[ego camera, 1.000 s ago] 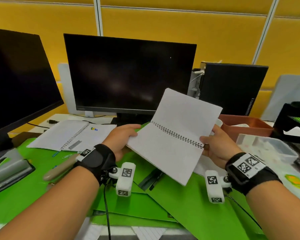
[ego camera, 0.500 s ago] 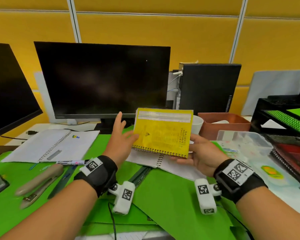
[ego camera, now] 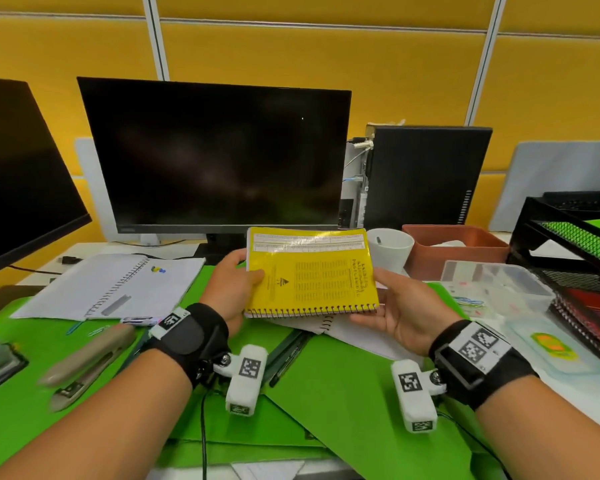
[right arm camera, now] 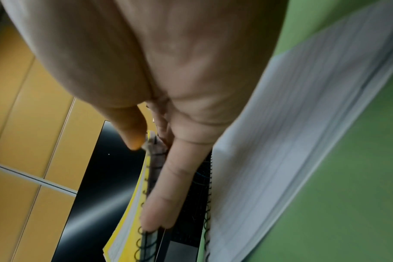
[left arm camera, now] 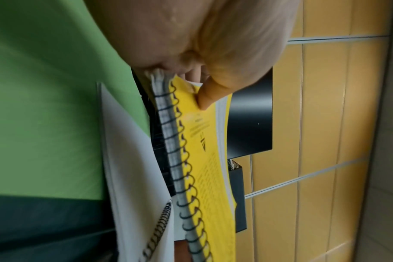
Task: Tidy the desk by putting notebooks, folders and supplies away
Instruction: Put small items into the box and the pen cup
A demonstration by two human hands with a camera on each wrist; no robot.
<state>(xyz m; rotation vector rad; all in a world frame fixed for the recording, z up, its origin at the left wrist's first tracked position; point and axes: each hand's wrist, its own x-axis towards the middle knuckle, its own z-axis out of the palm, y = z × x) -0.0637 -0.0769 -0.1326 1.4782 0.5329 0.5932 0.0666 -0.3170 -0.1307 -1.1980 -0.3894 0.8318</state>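
Note:
I hold a closed yellow spiral notebook (ego camera: 312, 271) above the desk, in front of the middle monitor, with its spiral along the near edge. My left hand (ego camera: 238, 282) grips its left edge, thumb on the cover; the left wrist view shows that thumb pressing the yellow notebook cover (left arm camera: 200, 141). My right hand (ego camera: 395, 306) holds the right corner, thumb on top and fingers underneath along the notebook's spiral (right arm camera: 146, 212). An open white spiral notebook (ego camera: 111, 285) lies at the left. Another white notebook (ego camera: 347, 334) lies under my hands on the green folders (ego camera: 326, 393).
A beige stapler (ego camera: 84, 358) and pens (ego camera: 288, 355) lie on the green folders. A white cup (ego camera: 390, 247), a brown tray (ego camera: 458, 247) and a clear plastic box (ego camera: 492, 289) stand at the right, beside a black mesh rack (ego camera: 575, 244). Monitors (ego camera: 215, 157) stand behind.
The notebook was open with white pages a second ago; it is shut, yellow cover up. My left hand, off it half a second ago, grips its left edge.

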